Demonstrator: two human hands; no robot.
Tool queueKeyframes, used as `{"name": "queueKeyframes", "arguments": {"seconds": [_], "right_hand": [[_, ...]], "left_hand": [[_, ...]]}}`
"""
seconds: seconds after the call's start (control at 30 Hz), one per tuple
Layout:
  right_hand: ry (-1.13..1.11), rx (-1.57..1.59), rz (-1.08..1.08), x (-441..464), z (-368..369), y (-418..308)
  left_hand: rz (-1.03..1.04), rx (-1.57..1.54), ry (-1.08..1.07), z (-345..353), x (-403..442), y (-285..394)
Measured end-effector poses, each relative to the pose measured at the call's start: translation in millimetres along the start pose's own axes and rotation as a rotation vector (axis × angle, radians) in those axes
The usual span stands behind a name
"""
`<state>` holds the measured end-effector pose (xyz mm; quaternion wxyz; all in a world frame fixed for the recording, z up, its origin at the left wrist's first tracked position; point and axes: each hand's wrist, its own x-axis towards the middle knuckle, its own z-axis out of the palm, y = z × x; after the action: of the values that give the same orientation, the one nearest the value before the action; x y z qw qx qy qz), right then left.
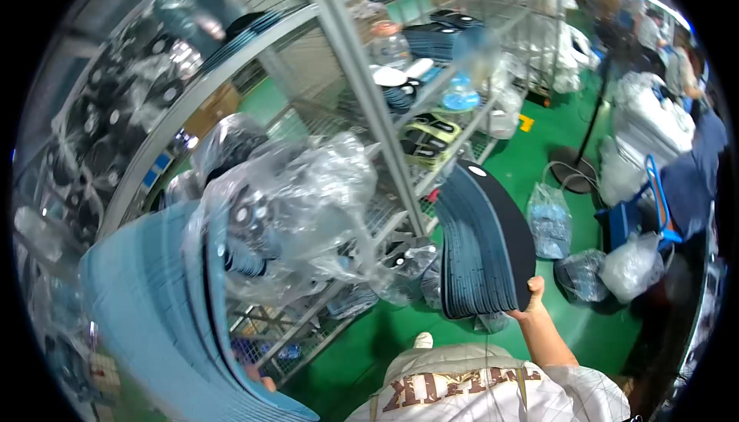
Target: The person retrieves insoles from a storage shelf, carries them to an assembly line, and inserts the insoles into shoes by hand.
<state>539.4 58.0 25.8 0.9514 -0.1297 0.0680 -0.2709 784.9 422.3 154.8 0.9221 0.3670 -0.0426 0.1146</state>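
My right hand (531, 299) grips the lower end of a stack of curved insole-like pieces (481, 245), blue-grey along the edges with a black top piece bearing a white oval. The stack stands upright, thumb on its black face. At the lower left, my left hand (264, 380) is mostly hidden behind a larger-looking stack of light blue curved pieces (146, 291); only bits of fingers show at its edge, wrapped against it. Clear plastic bags (292, 199) with dark pieces inside lie on the rack just beyond the left stack.
A metal wire rack (362, 75) holds more stacks, a plastic bottle (391, 46) and green-black pieces (427, 138). On the green floor are filled plastic bags (550, 222), a round stand base (573, 169) and a blue crate (620, 226). People (650, 33) are at the far right.
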Motion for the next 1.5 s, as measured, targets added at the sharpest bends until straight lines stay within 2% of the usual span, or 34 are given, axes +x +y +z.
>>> {"name": "queueKeyframes", "arguments": {"seconds": [0.1, 0.2, 0.3, 0.33, 0.4, 0.47, 0.5, 0.53, 0.6, 0.63, 0.7, 0.73, 0.77, 0.87, 0.93, 1.0, 1.07, 1.13, 1.2, 1.33, 1.4, 1.5], "right_hand": [[0.042, -0.184, -0.075, -41.1, -7.1, -42.7], [0.164, -0.565, -0.164, -100.8, 3.6, -95.7], [0.441, -0.739, -0.305, -169.8, 3.9, -127.0], [0.504, -0.698, -0.35, -195.2, -21.0, -129.8], [0.766, -0.638, -0.341, -249.5, -56.4, -128.1], [1.038, -0.547, -0.396, -307.7, -103.8, -117.3], [1.202, -0.518, -0.41, -340.7, -139.0, -106.6], [1.361, -0.477, -0.416, -357.3, -140.1, -104.5], [1.429, -0.325, -0.414, -395.3, -112.9, -106.8], [1.483, -0.281, -0.381, -412.6, -121.4, -104.5], [1.675, -0.359, -0.334, -437.4, -138.8, -105.2], [1.806, -0.426, -0.312, -438.6, -147.0, -108.6], [1.837, -0.459, -0.285, -437.0, -154.8, -115.2], [1.696, -0.377, -0.402, -442.1, -196.4, -143.9], [1.635, -0.408, -0.308, -438.7, -200.6, -181.0], [1.664, -0.62, -0.048, -438.5, -193.8, -225.7], [1.583, -0.817, 0.317, -459.9, -173.2, -280.0], [1.569, -1.095, 0.704, -486.5, -144.8, -327.0], [1.519, -1.188, 0.866, -518.4, -114.4, -365.2], [1.436, -1.214, 1.072, -561.8, -50.9, -431.4], [1.39, -1.152, 1.146, -584.6, -31.0, -465.4], [1.213, -0.99, 1.056, -622.3, -17.6, -520.1]], "left_hand": [[0.031, 0.055, -0.047, 35.3, -21.8, -21.9], [-0.013, 0.104, -0.159, 77.0, -47.6, -61.6], [-0.119, 0.173, -0.345, 122.5, -89.3, -121.6], [-0.152, 0.215, -0.428, 135.3, -106.2, -145.0], [-0.151, 0.357, -0.651, 151.5, -141.6, -192.3], [-0.356, 0.37, -0.876, 166.7, -189.3, -239.1], [-0.921, 0.274, -0.727, 208.1, -242.1, -223.8], [-1.195, 0.226, -0.872, 212.7, -258.5, -240.3], [-1.457, 0.296, -0.941, 225.5, -303.9, -265.6], [-1.517, 0.324, -0.982, 228.5, -321.6, -286.5], [-1.664, 0.345, -1.096, 228.6, -357.9, -324.3], [-1.63, 0.397, -1.14, 237.2, -385.8, -331.3], [-1.668, 0.417, -1.184, 245.5, -410.9, -342.7], [-1.78, 0.415, -1.315, 276.6, -491.6, -375.4], [-1.761, 0.469, -1.35, 302.2, -550.8, -388.9], [-1.787, 0.454, -1.463, 323.7, -600.0, -411.8], [-1.976, 0.28, -1.592, 339.4, -641.6, -432.7], [-1.993, 0.218, -1.758, 364.5, -682.8, -440.1], [-1.976, 0.215, -1.964, 400.9, -727.5, -428.9], [-1.988, 0.121, -2.455, 440.4, -847.2, -413.2], [-2.074, -0.083, -2.423, 442.1, -919.5, -376.5], [-2.339, -0.244, -2.373, 422.2, -1030.1, -320.8]]}}
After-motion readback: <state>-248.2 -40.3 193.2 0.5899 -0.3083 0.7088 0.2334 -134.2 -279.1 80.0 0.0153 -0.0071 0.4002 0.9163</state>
